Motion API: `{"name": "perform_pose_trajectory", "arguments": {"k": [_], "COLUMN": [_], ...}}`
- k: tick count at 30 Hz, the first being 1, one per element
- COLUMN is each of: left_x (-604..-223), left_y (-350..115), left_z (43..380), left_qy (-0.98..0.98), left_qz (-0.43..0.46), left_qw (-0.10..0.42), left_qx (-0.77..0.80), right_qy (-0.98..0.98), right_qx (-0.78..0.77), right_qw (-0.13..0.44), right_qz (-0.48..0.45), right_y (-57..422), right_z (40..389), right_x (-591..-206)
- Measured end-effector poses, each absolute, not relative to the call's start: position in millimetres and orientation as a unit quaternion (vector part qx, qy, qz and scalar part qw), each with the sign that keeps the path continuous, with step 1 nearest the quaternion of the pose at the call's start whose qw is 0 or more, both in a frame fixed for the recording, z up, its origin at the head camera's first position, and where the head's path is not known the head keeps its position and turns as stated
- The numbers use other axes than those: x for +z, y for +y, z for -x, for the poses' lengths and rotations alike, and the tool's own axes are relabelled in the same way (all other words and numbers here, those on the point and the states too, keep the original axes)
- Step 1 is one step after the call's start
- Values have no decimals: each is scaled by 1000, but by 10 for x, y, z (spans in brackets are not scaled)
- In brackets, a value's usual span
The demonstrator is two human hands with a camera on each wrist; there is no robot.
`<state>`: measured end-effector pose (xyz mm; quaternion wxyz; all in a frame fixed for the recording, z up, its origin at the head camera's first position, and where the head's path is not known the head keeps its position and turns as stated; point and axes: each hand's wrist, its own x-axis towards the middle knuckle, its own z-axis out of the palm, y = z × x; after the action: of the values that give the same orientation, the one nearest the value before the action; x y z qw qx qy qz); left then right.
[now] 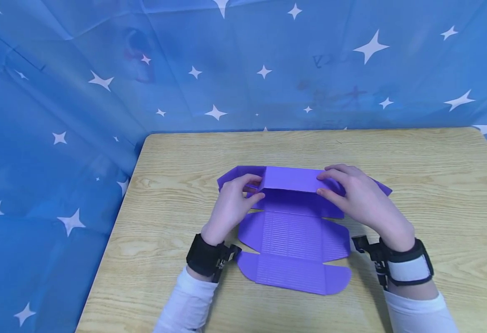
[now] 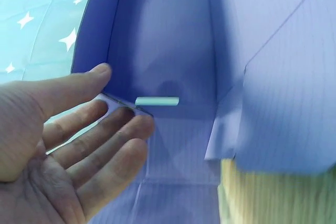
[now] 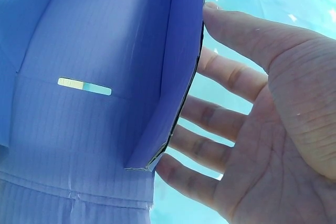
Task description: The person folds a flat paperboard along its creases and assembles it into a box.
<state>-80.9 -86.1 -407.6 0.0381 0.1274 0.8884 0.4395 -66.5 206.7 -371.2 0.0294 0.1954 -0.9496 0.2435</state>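
A purple corrugated cardboard box lies partly unfolded, its side flaps spread and its far panel folded up. My left hand is at the left end of that panel, thumb and fingertips close to its corner; the left wrist view has the fingers loosely extended there. At the panel's other end, my right hand touches the cardboard. Seen from the right wrist, the thumb meets the panel's edge while the nearly straight fingers lie along its outer side. Narrow slots pierce the box.
The box lies on a light wood-grain table. Behind the table and along its left side hangs a blue cloth with white stars. Black straps with small cameras circle both wrists.
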Motion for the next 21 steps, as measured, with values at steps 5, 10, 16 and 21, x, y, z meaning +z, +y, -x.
{"name": "perform_pose_trajectory", "arguments": {"k": [5, 10, 16, 21], "left_x": [-4072, -4123, -4217, -4284], "left_y": [-965, -1023, -1046, -1041], "left_z": [833, 872, 908, 931], "left_qy": [902, 909, 911, 914], "left_qz": [-120, -104, -85, -79], "left_qw": [54, 73, 102, 109], "left_qx": [412, 397, 390, 382], "right_qy": [-950, -950, -951, -951], "right_qx": [242, 243, 243, 242], "right_qw": [27, 22, 15, 17], "right_qz": [-196, -193, -189, -190], "right_y": [2066, 2067, 2064, 2062], "right_z": [668, 665, 662, 665], "right_x": [-3708, -3701, -3694, -3695]}}
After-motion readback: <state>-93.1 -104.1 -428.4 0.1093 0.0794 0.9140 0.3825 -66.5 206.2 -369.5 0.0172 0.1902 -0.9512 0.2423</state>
